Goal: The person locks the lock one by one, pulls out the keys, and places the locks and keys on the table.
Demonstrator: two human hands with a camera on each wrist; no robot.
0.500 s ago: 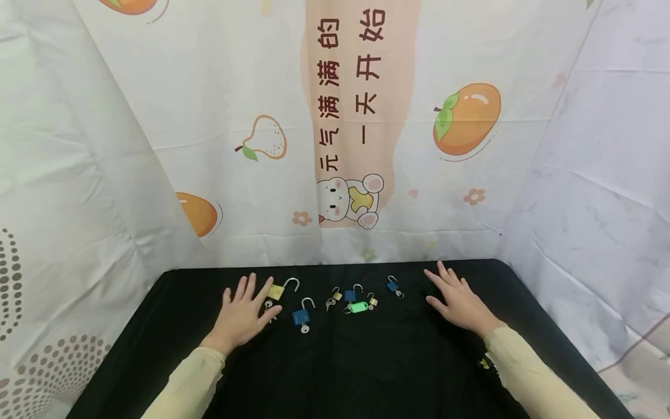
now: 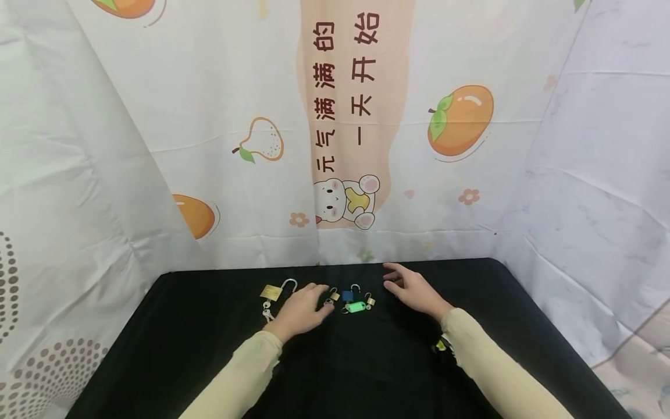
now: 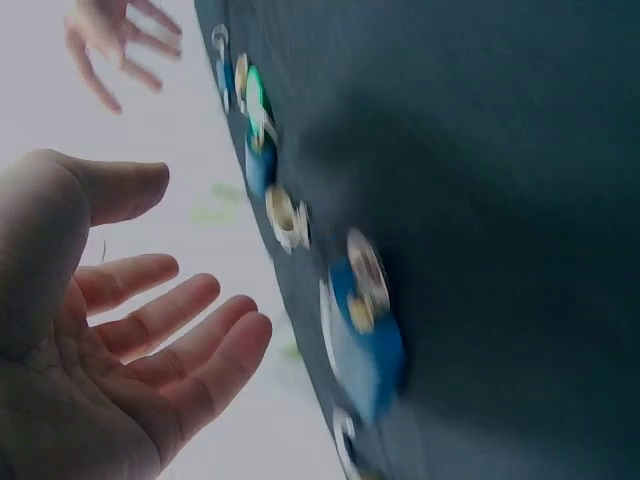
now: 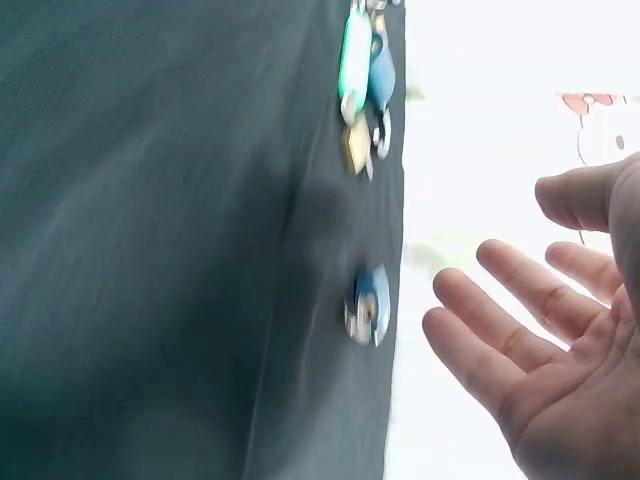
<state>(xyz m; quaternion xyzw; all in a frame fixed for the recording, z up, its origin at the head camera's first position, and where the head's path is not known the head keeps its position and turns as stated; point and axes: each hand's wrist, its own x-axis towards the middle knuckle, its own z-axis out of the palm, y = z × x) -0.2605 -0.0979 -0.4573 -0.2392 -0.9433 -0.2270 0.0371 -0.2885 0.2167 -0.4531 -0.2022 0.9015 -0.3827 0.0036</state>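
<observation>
My left hand [image 2: 300, 311] hovers over the table with fingers spread and holds nothing. It hides a blue padlock in the head view; that padlock [image 3: 368, 345] shows in the left wrist view. Left of it lies a large gold padlock [image 2: 271, 293], shackle open, with keys [image 2: 267, 311]. Right of my left hand are a small gold padlock [image 2: 335, 297], a blue padlock [image 2: 348, 296], a green key tag [image 2: 356, 306] and another small gold padlock [image 2: 371, 301]. My right hand [image 2: 416, 289], empty and loosely extended, covers a small blue padlock [image 4: 374, 295], visible in the right wrist view.
A black cloth [image 2: 366, 366] covers the table. Behind it hangs a white curtain [image 2: 251, 198] printed with fruit and lettering, and pale curtains [image 2: 581, 192] stand at both sides.
Both hands have moved inward: the left to the right, off the gold padlock and over the blue one, and the right to the left, over the small blue padlock. The view has shifted slightly.
</observation>
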